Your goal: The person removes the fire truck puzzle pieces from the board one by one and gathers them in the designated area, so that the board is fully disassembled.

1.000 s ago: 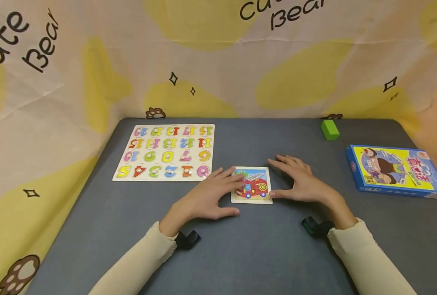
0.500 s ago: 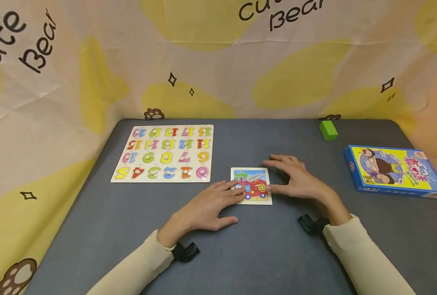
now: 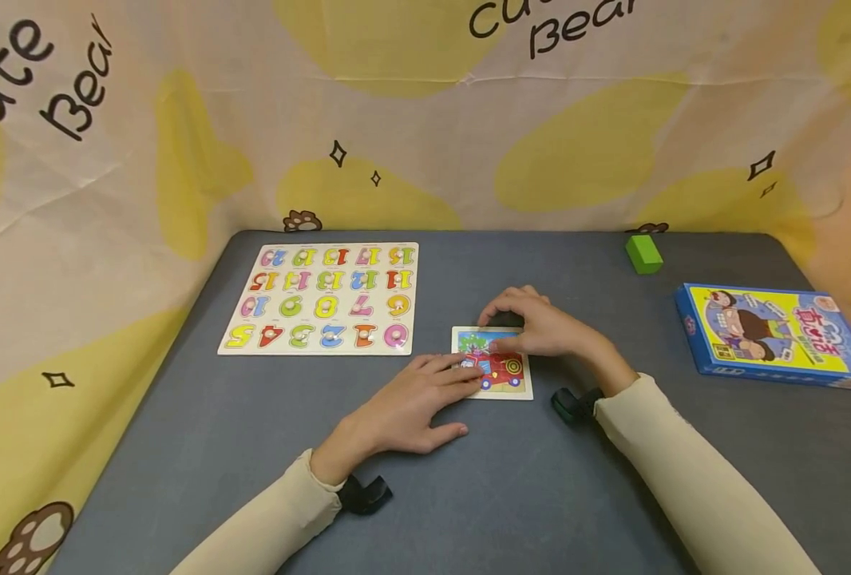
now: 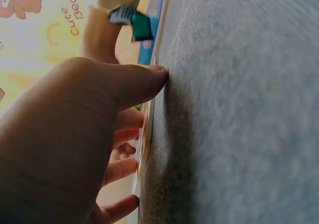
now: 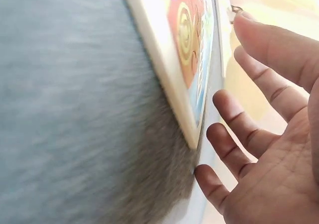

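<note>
A small square picture puzzle with a red fire truck and a pale frame lies flat on the grey table. My left hand rests with straight fingers over the puzzle's left side, its thumb spread out on the tabletop. Over the top right part of the puzzle is my right hand, fingers loosely bent and nothing held. In the right wrist view, its spread fingers are beside the puzzle's frame. Part of the picture is hidden under both hands.
A white number puzzle board with several rows of coloured numbers lies at the back left. At the back right is a green block, and nearer stands a blue and yellow box. A printed curtain hangs behind the table.
My right hand has moved left from the puzzle's right edge to over its top right part, fingers bending more. The left hand has shifted slightly toward me and stays on the puzzle.
</note>
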The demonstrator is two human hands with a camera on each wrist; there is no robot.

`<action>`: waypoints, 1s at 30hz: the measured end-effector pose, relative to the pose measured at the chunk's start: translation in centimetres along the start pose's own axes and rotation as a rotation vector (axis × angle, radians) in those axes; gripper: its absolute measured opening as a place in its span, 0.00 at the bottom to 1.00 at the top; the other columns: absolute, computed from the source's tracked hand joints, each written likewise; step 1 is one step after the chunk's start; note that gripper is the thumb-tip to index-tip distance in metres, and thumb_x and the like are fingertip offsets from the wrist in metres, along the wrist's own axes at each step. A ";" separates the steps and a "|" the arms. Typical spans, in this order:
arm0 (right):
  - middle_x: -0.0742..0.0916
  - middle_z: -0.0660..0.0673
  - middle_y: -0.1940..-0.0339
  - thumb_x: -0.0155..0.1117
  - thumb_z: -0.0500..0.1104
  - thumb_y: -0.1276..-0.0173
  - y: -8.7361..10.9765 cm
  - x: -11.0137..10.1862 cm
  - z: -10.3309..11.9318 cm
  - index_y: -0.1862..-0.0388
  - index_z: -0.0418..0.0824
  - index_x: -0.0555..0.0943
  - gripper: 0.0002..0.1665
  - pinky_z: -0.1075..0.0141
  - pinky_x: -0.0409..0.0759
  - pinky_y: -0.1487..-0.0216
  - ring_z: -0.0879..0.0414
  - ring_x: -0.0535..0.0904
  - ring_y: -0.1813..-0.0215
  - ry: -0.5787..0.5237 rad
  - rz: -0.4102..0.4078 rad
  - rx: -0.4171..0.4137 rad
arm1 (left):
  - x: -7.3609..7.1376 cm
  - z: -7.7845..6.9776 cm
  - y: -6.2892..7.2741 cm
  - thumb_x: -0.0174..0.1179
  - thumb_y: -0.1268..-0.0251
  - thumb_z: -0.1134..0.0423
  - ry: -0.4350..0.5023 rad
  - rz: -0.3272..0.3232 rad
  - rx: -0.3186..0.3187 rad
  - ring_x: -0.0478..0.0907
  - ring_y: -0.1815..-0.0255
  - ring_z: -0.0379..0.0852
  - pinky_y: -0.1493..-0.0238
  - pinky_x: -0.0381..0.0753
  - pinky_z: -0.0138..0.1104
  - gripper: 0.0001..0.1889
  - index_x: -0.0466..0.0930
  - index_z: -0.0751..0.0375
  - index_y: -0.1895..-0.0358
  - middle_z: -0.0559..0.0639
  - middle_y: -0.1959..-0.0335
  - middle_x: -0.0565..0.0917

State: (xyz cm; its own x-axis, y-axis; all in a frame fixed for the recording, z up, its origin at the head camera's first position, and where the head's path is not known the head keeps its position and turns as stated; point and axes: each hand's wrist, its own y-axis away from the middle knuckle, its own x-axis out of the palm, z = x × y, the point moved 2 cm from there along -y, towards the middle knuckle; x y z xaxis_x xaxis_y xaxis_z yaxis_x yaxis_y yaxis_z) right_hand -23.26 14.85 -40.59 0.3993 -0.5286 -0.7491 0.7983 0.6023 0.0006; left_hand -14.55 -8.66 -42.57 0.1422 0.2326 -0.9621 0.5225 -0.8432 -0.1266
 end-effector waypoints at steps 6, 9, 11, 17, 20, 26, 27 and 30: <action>0.83 0.45 0.49 0.77 0.42 0.41 -1.9 0.2 0.7 0.53 0.51 0.86 0.16 0.47 0.56 0.43 0.45 0.67 0.45 -0.003 0.108 -0.012 | 0.1 -0.2 0.1 0.61 0.30 0.45 0.020 -0.014 0.018 0.63 0.20 0.50 0.26 0.65 0.50 0.30 0.75 0.54 0.29 0.44 0.25 0.73; 0.83 0.46 0.50 0.76 0.43 0.40 -2.5 0.4 0.9 0.53 0.53 0.86 0.15 0.46 0.56 0.42 0.47 0.67 0.46 0.012 0.154 -0.012 | 0.1 -0.1 0.1 0.62 0.31 0.45 0.022 -0.025 0.017 0.64 0.21 0.50 0.27 0.65 0.50 0.30 0.75 0.53 0.29 0.43 0.26 0.74; 0.82 0.48 0.51 0.76 0.44 0.39 -2.9 0.5 1.0 0.54 0.54 0.86 0.15 0.48 0.56 0.43 0.48 0.67 0.47 0.033 0.178 -0.007 | 0.1 0.0 0.1 0.62 0.31 0.45 0.026 -0.030 0.015 0.64 0.21 0.49 0.27 0.65 0.49 0.30 0.76 0.53 0.30 0.43 0.26 0.74; 0.80 0.48 0.56 0.77 0.46 0.40 -3.6 0.6 1.0 0.56 0.56 0.85 0.14 0.51 0.56 0.47 0.50 0.66 0.50 0.082 0.235 0.022 | 0.2 0.0 0.0 0.63 0.32 0.43 0.033 -0.021 0.008 0.64 0.21 0.48 0.27 0.65 0.49 0.31 0.76 0.52 0.30 0.42 0.26 0.74; 0.79 0.48 0.58 0.77 0.46 0.40 -3.9 0.5 1.3 0.56 0.56 0.84 0.14 0.53 0.55 0.48 0.50 0.65 0.51 0.104 0.265 0.036 | 0.1 -0.1 0.0 0.63 0.32 0.43 0.039 -0.010 0.002 0.63 0.20 0.48 0.26 0.65 0.49 0.31 0.75 0.51 0.29 0.42 0.26 0.74; 0.78 0.47 0.58 0.75 0.45 0.40 -4.6 0.3 2.0 0.56 0.56 0.82 0.15 0.53 0.56 0.50 0.50 0.65 0.52 0.166 0.323 0.041 | 0.0 0.0 0.0 0.64 0.32 0.43 0.047 -0.005 -0.006 0.62 0.20 0.47 0.26 0.64 0.49 0.31 0.75 0.51 0.29 0.42 0.26 0.74; 0.78 0.47 0.58 0.75 0.45 0.40 -4.7 0.3 2.1 0.56 0.56 0.82 0.15 0.53 0.56 0.50 0.50 0.65 0.52 0.174 0.333 0.046 | 0.0 0.0 0.0 0.64 0.32 0.43 0.047 -0.005 -0.007 0.62 0.20 0.47 0.26 0.64 0.49 0.31 0.75 0.51 0.29 0.41 0.26 0.75; 0.78 0.46 0.57 0.75 0.45 0.40 -5.0 0.3 2.4 0.57 0.55 0.81 0.15 0.54 0.57 0.49 0.50 0.65 0.52 0.193 0.355 0.058 | 0.0 0.0 0.0 0.64 0.33 0.43 0.051 0.002 -0.010 0.62 0.20 0.47 0.25 0.64 0.49 0.32 0.75 0.51 0.29 0.41 0.26 0.74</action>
State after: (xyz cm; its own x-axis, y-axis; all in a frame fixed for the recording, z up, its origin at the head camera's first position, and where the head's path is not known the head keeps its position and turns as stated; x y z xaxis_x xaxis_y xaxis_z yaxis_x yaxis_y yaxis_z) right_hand -26.04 10.29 -39.25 0.5675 -0.1688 -0.8059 0.6522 0.6896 0.3148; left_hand -14.56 -8.72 -42.55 0.1854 0.2557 -0.9488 0.5306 -0.8388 -0.1223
